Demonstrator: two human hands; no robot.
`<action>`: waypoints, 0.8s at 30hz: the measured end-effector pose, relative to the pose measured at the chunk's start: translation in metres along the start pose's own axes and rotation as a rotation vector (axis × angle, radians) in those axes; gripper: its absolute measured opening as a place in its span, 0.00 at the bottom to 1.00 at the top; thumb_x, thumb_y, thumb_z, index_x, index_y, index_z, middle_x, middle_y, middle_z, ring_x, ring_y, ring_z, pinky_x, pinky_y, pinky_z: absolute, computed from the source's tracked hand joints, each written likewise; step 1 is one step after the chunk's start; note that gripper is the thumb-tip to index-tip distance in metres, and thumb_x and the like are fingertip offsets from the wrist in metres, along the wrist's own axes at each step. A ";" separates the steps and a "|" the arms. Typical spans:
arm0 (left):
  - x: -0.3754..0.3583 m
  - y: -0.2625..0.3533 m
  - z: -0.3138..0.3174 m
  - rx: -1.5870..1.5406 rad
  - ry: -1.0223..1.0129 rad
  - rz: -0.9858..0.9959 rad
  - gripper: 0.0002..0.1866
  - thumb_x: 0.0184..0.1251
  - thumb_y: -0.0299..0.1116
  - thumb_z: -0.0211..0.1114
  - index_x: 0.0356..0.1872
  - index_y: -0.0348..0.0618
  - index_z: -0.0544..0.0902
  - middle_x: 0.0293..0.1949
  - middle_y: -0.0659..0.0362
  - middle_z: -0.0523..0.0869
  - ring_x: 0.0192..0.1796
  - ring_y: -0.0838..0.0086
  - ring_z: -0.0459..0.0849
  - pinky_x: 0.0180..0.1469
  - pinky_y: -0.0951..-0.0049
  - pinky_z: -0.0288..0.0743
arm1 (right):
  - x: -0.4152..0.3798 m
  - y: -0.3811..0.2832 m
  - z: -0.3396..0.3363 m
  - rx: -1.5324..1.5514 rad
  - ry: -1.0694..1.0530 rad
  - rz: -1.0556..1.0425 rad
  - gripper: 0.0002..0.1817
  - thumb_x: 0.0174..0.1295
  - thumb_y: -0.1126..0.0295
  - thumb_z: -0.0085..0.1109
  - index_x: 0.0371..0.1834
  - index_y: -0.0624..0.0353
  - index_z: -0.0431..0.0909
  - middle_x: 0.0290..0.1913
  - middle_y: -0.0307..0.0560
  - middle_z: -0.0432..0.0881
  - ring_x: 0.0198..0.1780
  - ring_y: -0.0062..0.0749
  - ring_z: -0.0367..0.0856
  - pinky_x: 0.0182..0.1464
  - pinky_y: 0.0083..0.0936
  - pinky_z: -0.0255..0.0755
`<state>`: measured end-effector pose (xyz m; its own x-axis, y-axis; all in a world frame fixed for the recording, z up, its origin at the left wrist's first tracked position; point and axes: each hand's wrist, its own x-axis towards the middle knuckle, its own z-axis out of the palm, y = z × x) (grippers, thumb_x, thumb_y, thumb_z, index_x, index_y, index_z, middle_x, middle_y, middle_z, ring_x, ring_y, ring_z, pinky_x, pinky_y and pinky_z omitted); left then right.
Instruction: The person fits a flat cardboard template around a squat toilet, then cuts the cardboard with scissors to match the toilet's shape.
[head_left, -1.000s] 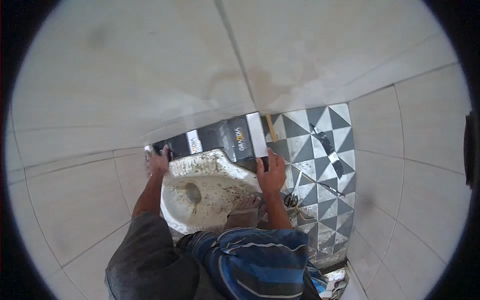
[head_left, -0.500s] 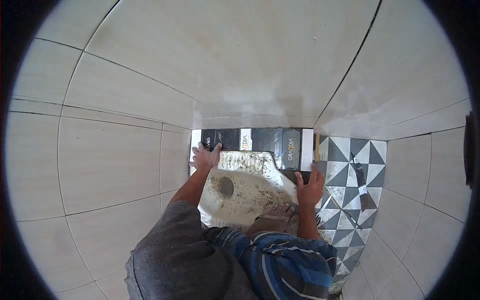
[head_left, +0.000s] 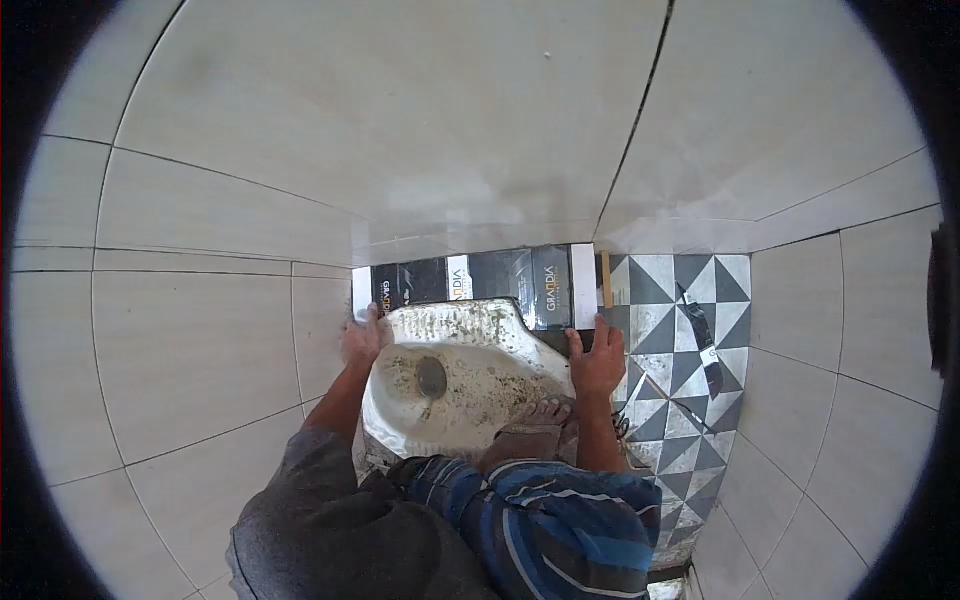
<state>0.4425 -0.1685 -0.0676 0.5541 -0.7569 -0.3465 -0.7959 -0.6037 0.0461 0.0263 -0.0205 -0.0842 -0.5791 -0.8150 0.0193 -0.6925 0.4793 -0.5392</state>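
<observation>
A long printed cardboard strip (head_left: 490, 280), black with white bands and gold-and-white lettering, lies along the foot of the wall behind a stained white squat toilet (head_left: 475, 385). Its front edge follows the toilet's stepped rim. At the strip's left end is my left hand (head_left: 361, 342), fingertips against its lower corner and the toilet's edge, fingers stretched forward. My right hand (head_left: 598, 368) is at the right end, thumb and fingers apart, the tips touching the strip's front edge. Neither hand wraps round the cardboard.
Patterned grey-and-white floor tiles (head_left: 650, 330) extend to the right, with a dark narrow strip (head_left: 703, 340) lying on them. A thin yellowish piece (head_left: 606, 280) stands by the cardboard's right end. Beige tiled walls (head_left: 200, 350) close in on several sides. My foot (head_left: 545, 412) rests by the toilet.
My left hand has slid off the strip's top toward its lower left corner. The right hand stays by the right end. The camera view has shifted, moving the scene leftward.
</observation>
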 end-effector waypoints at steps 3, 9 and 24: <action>-0.004 -0.003 -0.005 -0.008 -0.051 -0.020 0.50 0.66 0.72 0.50 0.69 0.29 0.68 0.65 0.31 0.73 0.69 0.45 0.73 0.70 0.51 0.65 | 0.001 -0.002 -0.001 -0.033 -0.015 0.002 0.31 0.56 0.50 0.71 0.58 0.57 0.77 0.46 0.56 0.78 0.49 0.54 0.79 0.49 0.48 0.76; 0.003 -0.014 0.009 -0.117 -0.012 0.033 0.50 0.65 0.73 0.52 0.67 0.29 0.70 0.60 0.34 0.80 0.65 0.45 0.78 0.66 0.53 0.70 | -0.001 -0.001 -0.001 -0.024 -0.018 0.023 0.31 0.55 0.50 0.72 0.57 0.58 0.77 0.47 0.57 0.78 0.49 0.55 0.79 0.49 0.48 0.76; 0.038 -0.057 0.056 -0.192 0.183 0.105 0.40 0.71 0.64 0.53 0.62 0.32 0.75 0.55 0.36 0.83 0.59 0.45 0.81 0.61 0.50 0.71 | -0.003 0.005 0.009 -0.019 0.014 0.009 0.31 0.56 0.48 0.71 0.54 0.59 0.78 0.47 0.55 0.77 0.48 0.54 0.79 0.46 0.47 0.77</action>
<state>0.4950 -0.1493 -0.1364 0.5202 -0.8396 -0.1563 -0.7999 -0.5431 0.2553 0.0282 -0.0183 -0.0947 -0.5913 -0.8060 0.0264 -0.6950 0.4928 -0.5235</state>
